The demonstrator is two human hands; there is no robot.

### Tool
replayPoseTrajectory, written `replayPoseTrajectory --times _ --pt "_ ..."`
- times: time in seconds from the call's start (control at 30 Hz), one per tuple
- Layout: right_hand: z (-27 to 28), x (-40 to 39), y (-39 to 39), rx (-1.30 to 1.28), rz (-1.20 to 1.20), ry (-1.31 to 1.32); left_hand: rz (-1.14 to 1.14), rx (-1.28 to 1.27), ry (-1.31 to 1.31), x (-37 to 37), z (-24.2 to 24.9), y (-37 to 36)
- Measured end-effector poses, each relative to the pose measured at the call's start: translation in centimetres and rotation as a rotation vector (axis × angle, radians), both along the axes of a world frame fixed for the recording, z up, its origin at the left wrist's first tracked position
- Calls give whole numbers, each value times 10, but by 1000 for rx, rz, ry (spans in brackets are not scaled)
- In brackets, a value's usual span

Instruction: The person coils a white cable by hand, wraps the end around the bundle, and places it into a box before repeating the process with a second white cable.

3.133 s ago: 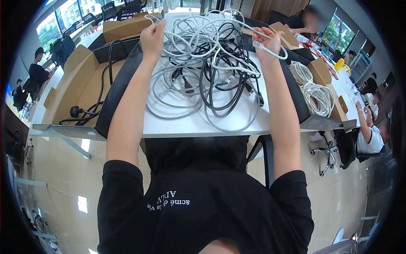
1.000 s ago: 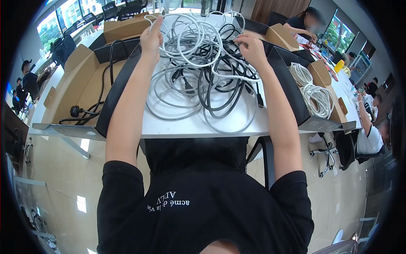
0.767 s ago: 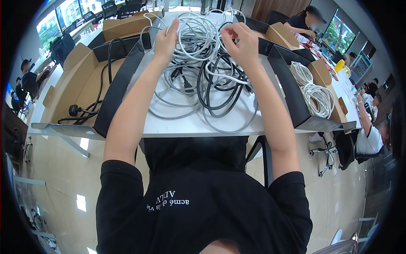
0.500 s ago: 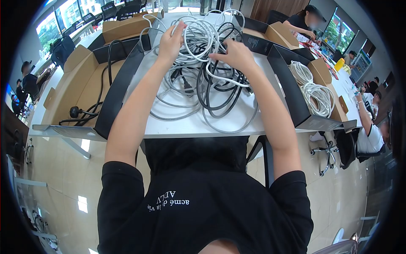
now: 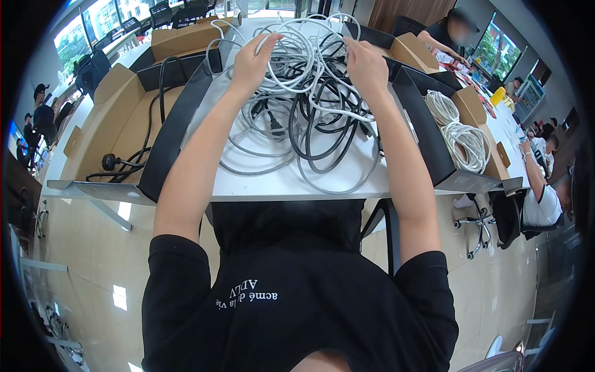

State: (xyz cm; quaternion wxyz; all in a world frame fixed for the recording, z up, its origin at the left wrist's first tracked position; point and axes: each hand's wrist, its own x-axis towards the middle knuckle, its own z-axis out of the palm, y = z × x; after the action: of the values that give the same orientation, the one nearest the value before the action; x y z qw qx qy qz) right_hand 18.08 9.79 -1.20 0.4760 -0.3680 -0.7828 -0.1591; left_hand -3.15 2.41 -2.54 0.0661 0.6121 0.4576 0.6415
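My left hand (image 5: 253, 61) is closed around the left side of a loosely coiled white cable (image 5: 312, 62), lifted at the far part of the table. To its right, my right hand (image 5: 368, 67) has its fingers bent and pinched at the white strands near the coil's right side; the fingertips are partly hidden. Beneath the coil lies a tangle of black cable (image 5: 322, 166), with a black plug (image 5: 274, 124) on its left. Grey cable (image 5: 248, 173) spreads in wide loops on the white table (image 5: 248, 189) nearer to me.
An open box (image 5: 102, 133) on the left holds a black cord with a plug (image 5: 110, 162). The right box (image 5: 427, 139) holds bundled white cables (image 5: 466, 146). More open boxes (image 5: 186, 40) stand behind. Other people sit at a table to the right.
My right hand has moved up and to the right, away from the middle of the coil. Some white strands have shifted right. My left hand has moved slightly right.
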Motion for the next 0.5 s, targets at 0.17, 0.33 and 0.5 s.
replayPoseTrajectory --times 0.17,0.33,0.5 --pt "-1 8 16 167 135 25 -78 67 -47 8 11 -9" --pt "5 6 12 291 339 41 -305 -144 -2 -2 17 -10" --pt "9 1 2 215 543 10 -430 -254 82 4 26 -18"
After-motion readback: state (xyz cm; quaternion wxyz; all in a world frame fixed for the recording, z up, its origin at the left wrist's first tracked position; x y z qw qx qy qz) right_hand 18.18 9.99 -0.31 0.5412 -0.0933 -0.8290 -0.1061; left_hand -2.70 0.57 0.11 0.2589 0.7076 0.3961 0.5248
